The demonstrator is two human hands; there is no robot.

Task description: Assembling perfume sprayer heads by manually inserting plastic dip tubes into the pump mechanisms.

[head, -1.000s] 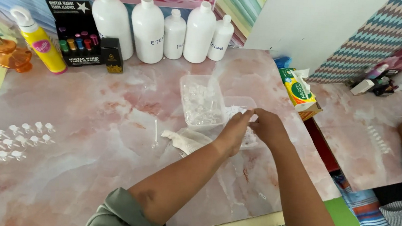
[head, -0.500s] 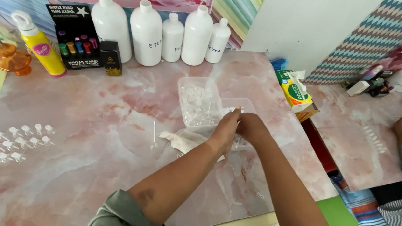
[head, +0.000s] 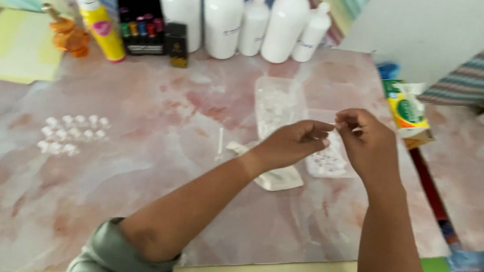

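- Both hands meet above the pink marbled counter (head: 157, 105), at about 3 o'clock from its middle: the left hand (head: 295, 144) has thumb and fingertips pinched together, and the right hand (head: 364, 142) is likewise curled with its fingertips closed.
- Between the two pinches sits a small clear nail tip (head: 334, 126); it is too small to tell which hand carries its weight.
- Directly under the hands lies a clear plastic bag of nail tips (head: 328, 161), and just at 11 o'clock from it a clear tray of more tips (head: 276, 107).
- A crumpled white cloth (head: 276, 178) lies on the counter below the left wrist, with a thin white stick (head: 220, 143) just at 9 o'clock from it.
- Rows of white nail tips (head: 70, 134) are laid out well apart, toward 9 o'clock.
- Along the 12 o'clock edge stand five white bottles (head: 223, 17), a black display box of small polish bottles (head: 139, 13), a yellow spray can (head: 100, 24) and an orange bottle (head: 67, 33).
- A green and yellow carton (head: 407, 109) lies at the counter's 3 o'clock edge.
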